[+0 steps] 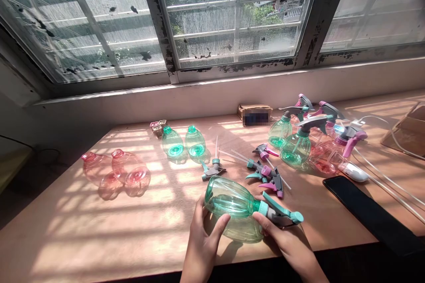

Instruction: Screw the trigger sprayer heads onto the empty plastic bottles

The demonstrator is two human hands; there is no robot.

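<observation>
Near the table's front edge, a green see-through spray bottle point(232, 205) lies tilted on its side between my hands. My left hand point(206, 234) wraps its base end, thumb on the near side. At the neck, my right hand point(282, 239) is closed around the collar, below the grey and teal trigger head point(282, 212), which points right. Just beyond the bottle lie several loose trigger heads point(268, 177) in grey, pink and teal with thin tubes. Another grey and teal head point(213, 169) lies apart from them, to the left.
Two green bottles without heads point(172, 145) stand farther back; two pink ones point(131, 170) stand left. Spray bottles with heads point(295, 150) cluster at right. A black phone point(365, 208), white mouse point(356, 171), cables, cardboard box point(255, 109) and small blocks point(158, 127) are also on the table.
</observation>
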